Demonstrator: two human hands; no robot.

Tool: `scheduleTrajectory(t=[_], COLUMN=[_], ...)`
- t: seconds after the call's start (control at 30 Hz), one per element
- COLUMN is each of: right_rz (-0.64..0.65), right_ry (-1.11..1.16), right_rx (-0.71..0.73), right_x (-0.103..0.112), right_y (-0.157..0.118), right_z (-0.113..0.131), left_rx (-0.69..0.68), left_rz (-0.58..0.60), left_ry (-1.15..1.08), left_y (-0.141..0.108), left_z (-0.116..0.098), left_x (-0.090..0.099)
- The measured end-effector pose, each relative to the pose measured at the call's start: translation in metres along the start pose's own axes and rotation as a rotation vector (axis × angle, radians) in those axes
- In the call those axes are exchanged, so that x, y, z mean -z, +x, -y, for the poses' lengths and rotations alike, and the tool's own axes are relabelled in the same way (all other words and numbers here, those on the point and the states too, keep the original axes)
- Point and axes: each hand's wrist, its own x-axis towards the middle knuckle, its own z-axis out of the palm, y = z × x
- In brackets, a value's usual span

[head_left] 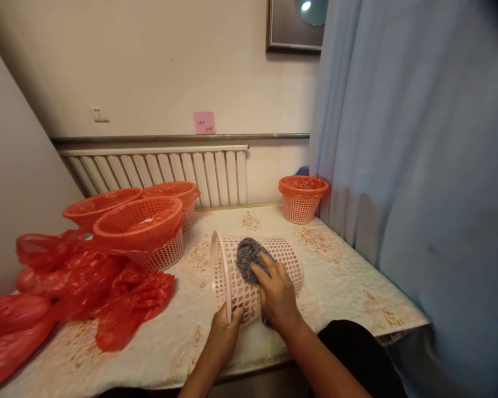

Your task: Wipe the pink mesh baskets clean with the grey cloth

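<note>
Radiator [157, 171] along the wall [149, 83]; floral-clothed bench [344, 276] before it. Pale pink mesh wastebasket [283, 260] on its side near the bench's front, mouth leftward. Left hand [226, 329] closed on its rim; right hand [278, 290] loosely curled, holding grey cloth [248, 257] against the mesh. Best, I judge: rim steady, light even pressure, no fibres snagged in holes. Red-lined baskets [161, 255]: three left, one far right; nearest left holds something pale [147, 220], unidentifiable.

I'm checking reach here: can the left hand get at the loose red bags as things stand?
Probably yes, if the left hand lets go of the pale basket: the red bags lie farther left, with nothing apparent on the tablecloth between.
</note>
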Motion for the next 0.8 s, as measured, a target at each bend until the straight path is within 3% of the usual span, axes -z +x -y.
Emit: scheduleTrajectory(t=[0.2, 0.33, 0.5, 0.63, 0.8], right_rz=[-0.006, -0.019, -0.024, -0.031, -0.009], right_ry=[-0.204, -0.275, -0.281, -0.225, -0.027], right_rx=[-0.303, -0.424, -0.406, -0.354, -0.119], right_x=[0.001, 0.001, -0.001, 0.001, 0.01], right_y=[0.005, 0.001, -0.002, -0.001, -0.003], right_z=[-0.067, -0.089, -0.088, -0.08, -0.036], left_rx=[0.009, 0.005, 0.059, 0.087, 0.088], left_rz=[0.022, 0.025, -0.064, -0.062, -0.031], left_ry=[0.022, -0.03, -0.109, -0.118, -0.093], left_y=[-0.005, -0.003, 0.01, 0.016, 0.015], left_z=[0.0, -0.002, -0.026, -0.036, -0.025], left_x=[0.0, 0.003, 0.004, 0.002, 0.0])
